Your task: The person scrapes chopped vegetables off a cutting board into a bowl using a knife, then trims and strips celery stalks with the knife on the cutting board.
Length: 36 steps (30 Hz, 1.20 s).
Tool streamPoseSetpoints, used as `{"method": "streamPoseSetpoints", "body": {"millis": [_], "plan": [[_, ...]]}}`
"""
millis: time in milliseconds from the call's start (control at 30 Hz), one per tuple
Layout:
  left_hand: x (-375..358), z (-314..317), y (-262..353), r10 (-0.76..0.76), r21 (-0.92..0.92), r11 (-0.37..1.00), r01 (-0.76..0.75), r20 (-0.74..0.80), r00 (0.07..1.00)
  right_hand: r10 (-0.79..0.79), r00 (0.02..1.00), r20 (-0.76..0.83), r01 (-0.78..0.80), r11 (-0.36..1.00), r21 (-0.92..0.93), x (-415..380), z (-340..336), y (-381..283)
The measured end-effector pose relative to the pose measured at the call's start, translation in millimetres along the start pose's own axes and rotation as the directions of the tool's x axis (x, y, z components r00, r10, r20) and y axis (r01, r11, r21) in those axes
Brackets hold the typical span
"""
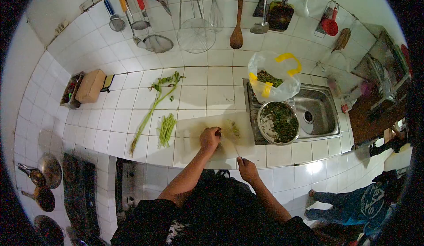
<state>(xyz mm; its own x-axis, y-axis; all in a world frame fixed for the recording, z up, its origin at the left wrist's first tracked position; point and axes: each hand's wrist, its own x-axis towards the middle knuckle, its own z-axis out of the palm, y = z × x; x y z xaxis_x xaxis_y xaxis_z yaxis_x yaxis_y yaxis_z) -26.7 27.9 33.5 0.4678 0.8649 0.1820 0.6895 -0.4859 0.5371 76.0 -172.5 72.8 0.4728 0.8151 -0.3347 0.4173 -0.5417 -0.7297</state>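
My left hand is closed over the white cutting board, with something small and dark at its fingertips that I cannot make out. In my right hand, at the board's front edge, is a knife whose blade points up across the board. Finely chopped pale green bits lie on the board right of my left hand. Left of the board rests a pile of cut green stalks. Beyond it lies a long leafy stalk.
A metal bowl of chopped greens stands at the sink, before a plastic bag with chopped greens. Utensils such as a wooden spoon hang above. A cardboard box sits far left; another person is at lower right.
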Motion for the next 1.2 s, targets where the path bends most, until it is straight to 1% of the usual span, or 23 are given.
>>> {"method": "streamPoseSetpoints", "body": {"millis": [67, 100, 167, 200, 267, 400, 467, 600, 667, 700, 767, 800, 867, 900, 933, 1000, 1033, 1067, 1133, 1200], "plan": [[0, -1, -2, -0.055, -0.138, 0.99, 0.039, -0.114, 0.992, -0.048, 0.999, 0.01, 0.048, 0.998, -0.037, -1, 1, 4], [0, -1, -4, -0.052, -0.137, 0.99, 0.036, -0.114, 0.992, -0.048, 0.999, 0.007, 0.048, 0.998, -0.035, -1, 2, 5], [2, -3, -8, -0.059, -0.151, 0.987, 0.046, -0.08, 0.995, 0.056, 0.997, 0.048, -0.054, 0.998, -0.032, 1, 5, 7], [2, -5, -8, -0.058, -0.151, 0.988, 0.045, -0.082, 0.995, 0.053, 0.997, 0.047, -0.052, 0.998, -0.032, 0, 5, 7], [1, -8, -8, -0.01, -0.025, 1.0, 0.01, -0.024, 1.0, 0.026, 0.995, 0.093, -0.024, 0.999, -0.027, 0, 5, 8], [-3, -3, -12, 0.018, -0.022, 1.0, -0.019, -0.053, 0.998, 0.013, 0.992, 0.122, -0.004, 0.997, -0.079, 3, 4, 9], [-4, -3, -13, 0.007, 0.041, 0.999, -0.005, -0.042, 0.999, 0.058, 0.98, 0.19, -0.034, 0.991, -0.127, 4, 1, 8], [-6, -2, -12, -0.02, 0.015, 1.0, 0.021, -0.052, 0.998, 0.045, 0.982, 0.183, -0.015, 0.987, -0.161, 12, 5, 16], [-5, 1, -13, -0.037, 0.026, 0.999, 0.038, -0.016, 0.999, -0.027, 0.982, 0.186, 0.06, 0.983, -0.171, 21, 11, 25], [-6, 1, -13, -0.04, 0.026, 0.999, 0.04, -0.014, 0.999, -0.025, 0.982, 0.189, 0.058, 0.983, -0.172, 24, 9, 18], [-10, 2, -9, -0.006, 0.029, 1.0, 0.008, -0.096, 0.995, -0.055, 0.978, 0.202, 0.093, 0.978, -0.186, 27, 0, -8], [-11, 2, -7, -0.007, 0.028, 1.0, 0.01, -0.097, 0.995, -0.055, 0.978, 0.203, 0.094, 0.978, -0.187, 26, -5, -11], [-10, -1, -6, 0.008, 0.141, 0.99, 0.0, -0.054, 0.999, -0.057, 0.971, 0.231, 0.109, 0.97, -0.219, 24, -14, -17], [-9, -2, -6, 0.012, 0.146, 0.989, -0.002, -0.061, 0.998, -0.11, 0.972, 0.209, 0.159, 0.959, -0.233, 18, -18, -14], [-10, -2, -5, 0.008, 0.158, 0.987, -0.001, -0.042, 0.999, -0.117, 0.971, 0.206, 0.164, 0.959, -0.23, 16, -18, -7], [-9, -1, -5, 0.006, 0.167, 0.986, -0.002, -0.023, 1.0, -0.013, 0.981, 0.192, 0.058, 0.971, -0.231, 14, -18, 8], [-9, -3, -9, 0.024, 0.117, 0.993, -0.022, -0.02, 1.0, -0.007, 0.984, 0.178, 0.043, 0.979, -0.199, 13, -17, 13], [-10, -3, -12, 0.043, 0.066, 0.997, -0.042, -0.014, 0.999, -0.004, 0.984, 0.177, 0.039, 0.98, -0.197, 12, -16, 20], [-15, -7, -10, 0.051, 0.07, 0.996, -0.049, -0.026, 0.998, -0.08, 0.985, 0.154, 0.099, 0.988, -0.117, 5, -17, 21], [-17, -9, -10, 0.061, 0.077, 0.995, -0.058, -0.043, 0.997, -0.057, 0.984, 0.169, 0.074, 0.992, -0.101, 3, -15, 18]]}}
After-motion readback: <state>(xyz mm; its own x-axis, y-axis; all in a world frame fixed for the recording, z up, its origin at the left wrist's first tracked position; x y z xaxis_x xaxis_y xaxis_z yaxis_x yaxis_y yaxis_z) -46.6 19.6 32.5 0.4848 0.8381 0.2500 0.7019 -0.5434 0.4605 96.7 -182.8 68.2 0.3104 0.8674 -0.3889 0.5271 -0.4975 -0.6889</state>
